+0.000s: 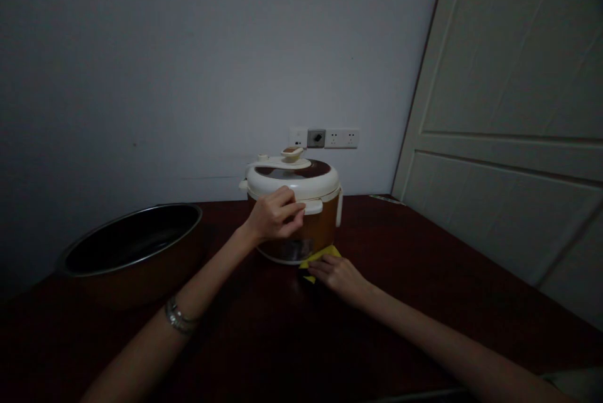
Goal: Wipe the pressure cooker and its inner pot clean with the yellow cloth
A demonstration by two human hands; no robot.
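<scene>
A white and brown electric pressure cooker (325, 221) stands upright on a dark red table, its lid on. My left hand (276, 213) has its fingers closed on the cooker's white front handle (313, 207). Low at the cooker's front right, my right hand (340, 274) presses a yellow cloth (325, 254) against the base, where it meets the tabletop. The fingers of that hand are bent over the cloth and hide part of it. A dark patch of the cloth shows beneath them.
To the left sits a large dark pot (141, 262) with a metal rim. Behind the cooker, a row of wall sockets (342, 138) is set in the pale wall. A panelled white door (509, 183) borders the table on the right.
</scene>
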